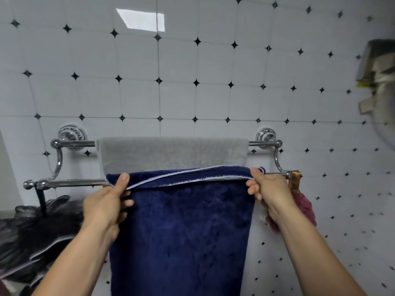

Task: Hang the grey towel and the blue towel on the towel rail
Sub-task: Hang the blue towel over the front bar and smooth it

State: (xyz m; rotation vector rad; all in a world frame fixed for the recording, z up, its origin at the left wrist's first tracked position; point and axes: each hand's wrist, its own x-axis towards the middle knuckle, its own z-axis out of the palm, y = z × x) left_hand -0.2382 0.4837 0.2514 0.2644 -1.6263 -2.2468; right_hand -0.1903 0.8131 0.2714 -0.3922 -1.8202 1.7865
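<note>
Draping the blue towel over the rail's front bar, below the hung grey towel; left hand and right hand pinch its corners. Next, probably evening the fold, then letting go.

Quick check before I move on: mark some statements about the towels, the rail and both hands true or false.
1. The fluffy grey towel hangs over the chrome rail's rear bar. True.
2. The dark blue plush towel lies on the floor. False: it drapes over the front bar.
3. The left hand grips the blue towel's left edge. True.
4. The right hand holds the grey towel. False: it holds the blue towel's right corner.
</note>
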